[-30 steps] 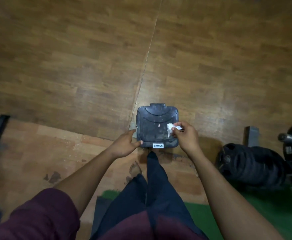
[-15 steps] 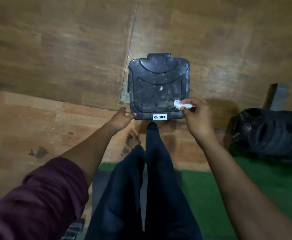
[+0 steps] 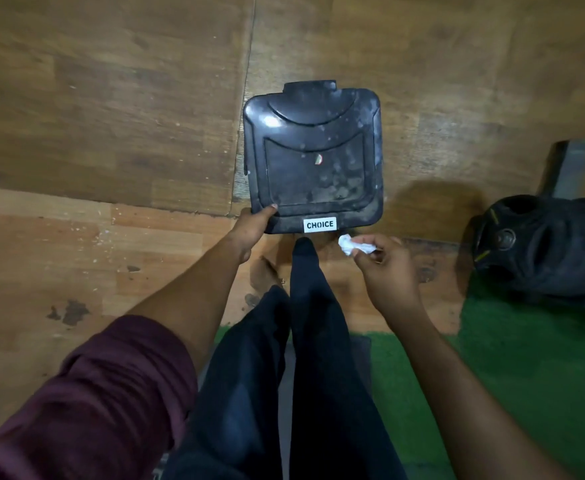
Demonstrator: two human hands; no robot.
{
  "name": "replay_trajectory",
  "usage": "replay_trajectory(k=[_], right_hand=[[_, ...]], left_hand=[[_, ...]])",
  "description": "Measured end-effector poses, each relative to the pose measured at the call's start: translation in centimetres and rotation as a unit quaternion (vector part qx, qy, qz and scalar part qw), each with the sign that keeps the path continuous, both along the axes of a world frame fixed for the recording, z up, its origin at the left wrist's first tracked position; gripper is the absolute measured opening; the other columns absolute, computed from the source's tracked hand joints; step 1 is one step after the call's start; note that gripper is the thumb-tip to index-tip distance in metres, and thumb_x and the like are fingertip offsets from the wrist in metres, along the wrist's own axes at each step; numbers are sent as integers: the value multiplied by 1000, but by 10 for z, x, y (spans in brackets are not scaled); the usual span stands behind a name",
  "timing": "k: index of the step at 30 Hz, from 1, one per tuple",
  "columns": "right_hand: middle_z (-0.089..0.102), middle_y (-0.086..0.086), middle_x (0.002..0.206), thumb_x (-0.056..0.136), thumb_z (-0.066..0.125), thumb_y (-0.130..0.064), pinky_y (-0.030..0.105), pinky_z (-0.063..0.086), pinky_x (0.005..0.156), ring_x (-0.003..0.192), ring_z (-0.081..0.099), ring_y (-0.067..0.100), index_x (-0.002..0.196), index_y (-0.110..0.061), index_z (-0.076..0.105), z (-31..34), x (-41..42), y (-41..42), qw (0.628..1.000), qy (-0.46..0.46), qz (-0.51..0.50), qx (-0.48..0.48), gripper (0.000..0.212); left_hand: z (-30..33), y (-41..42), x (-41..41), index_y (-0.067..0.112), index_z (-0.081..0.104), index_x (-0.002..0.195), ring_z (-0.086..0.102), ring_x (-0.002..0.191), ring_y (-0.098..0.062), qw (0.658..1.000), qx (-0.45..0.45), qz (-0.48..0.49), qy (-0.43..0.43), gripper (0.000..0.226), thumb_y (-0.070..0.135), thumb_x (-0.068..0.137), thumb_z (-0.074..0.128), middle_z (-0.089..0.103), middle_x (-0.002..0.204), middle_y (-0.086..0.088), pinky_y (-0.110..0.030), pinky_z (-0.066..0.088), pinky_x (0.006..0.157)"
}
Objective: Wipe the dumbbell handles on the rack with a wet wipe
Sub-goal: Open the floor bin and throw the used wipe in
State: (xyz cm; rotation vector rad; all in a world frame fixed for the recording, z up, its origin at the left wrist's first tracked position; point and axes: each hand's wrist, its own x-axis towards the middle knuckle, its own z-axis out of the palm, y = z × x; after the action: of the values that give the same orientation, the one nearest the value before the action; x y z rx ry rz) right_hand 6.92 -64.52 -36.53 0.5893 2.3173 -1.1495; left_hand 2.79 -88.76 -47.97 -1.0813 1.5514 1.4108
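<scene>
Wood-plank floor with a lidded black bin, used wipe held just short of it.

Head view: on the brown plank floor a black pedal bin with a closed, dusty lid and a "CHOICE" label stands straight ahead of the person's dark-trousered legs. The left hand grips the lid's near-left corner, thumb on top. The right hand pinches a crumpled white wet wipe in curled fingers, just beside the bin's near-right corner and outside its rim. The wipe lies nearer than the lid, so dropping it in likely needs the lid raised and the right hand carried forward and leftward. Black weight plates lie right, by green turf. No dumbbell rack shows.
</scene>
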Motion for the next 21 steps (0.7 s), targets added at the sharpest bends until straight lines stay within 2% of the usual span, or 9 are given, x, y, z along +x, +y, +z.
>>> replay_trajectory(k=[5,8,10,12,14,16,17,19,21], right_hand=[[71,-4,103,86,69,-25,37,55,85,93,67,12,99,-30,73,11,20,-4,1000,-26,5,-6,14],[71,-3,105,89,69,-21,28,54,81,93,67,10,101,-29,71,28,15,-10,999,-36,-4,-19,15],[71,-4,103,89,69,-19,21,50,73,90,67,8,106,-25,68,42,3,-17,1000,-22,-14,-15,18],[68,-8,102,89,70,-17,12,46,67,89,66,6,117,-23,61,54,-12,-26,999,-7,-38,-22,29],[64,-9,113,91,71,-14,14,50,77,96,67,4,136,-23,49,63,-28,-35,993,-5,-77,-88,51],[58,-5,128,91,71,-13,29,55,89,106,66,9,149,-24,36,66,-40,-41,987,-3,-96,-126,69],[56,-3,132,91,71,-15,33,56,92,109,66,11,151,-25,33,67,-46,-42,988,-1,-94,-123,72],[54,-2,135,91,72,-17,37,56,94,110,65,12,152,-27,32,71,-52,-44,990,10,-90,-103,73],[55,-2,132,90,72,-19,39,57,93,107,66,11,150,-28,35,77,-53,-43,993,22,-82,-83,71]], left_hand=[[55,-4,-13,29,57,138,60,121,-13,997,6,19,68,81,84,78,60,67,131,8,-40,42,109],[105,-6,-35,36,62,117,65,99,4,992,19,46,115,39,66,99,46,69,112,19,-24,44,81],[139,-8,-51,40,62,108,64,88,13,987,26,47,151,31,57,106,36,67,103,25,-19,41,73],[169,-8,-66,43,61,102,60,91,11,983,21,46,178,32,53,109,31,63,97,28,-19,40,73],[184,-11,-78,41,59,107,58,97,4,979,15,58,194,32,51,110,29,60,102,25,-24,42,84],[195,-13,-85,34,54,133,56,115,-9,979,11,56,197,38,53,108,31,55,124,14,-35,37,104],[200,-14,-86,30,46,146,52,125,-14,979,10,55,198,48,54,108,32,51,136,7,-40,33,112],[210,-14,-85,24,38,155,46,137,-20,980,9,43,194,57,55,107,32,44,153,-2,-47,27,120],[219,-13,-80,24,38,154,45,138,-22,982,7,28,188,56,54,108,31,45,153,-5,-46,26,120]])
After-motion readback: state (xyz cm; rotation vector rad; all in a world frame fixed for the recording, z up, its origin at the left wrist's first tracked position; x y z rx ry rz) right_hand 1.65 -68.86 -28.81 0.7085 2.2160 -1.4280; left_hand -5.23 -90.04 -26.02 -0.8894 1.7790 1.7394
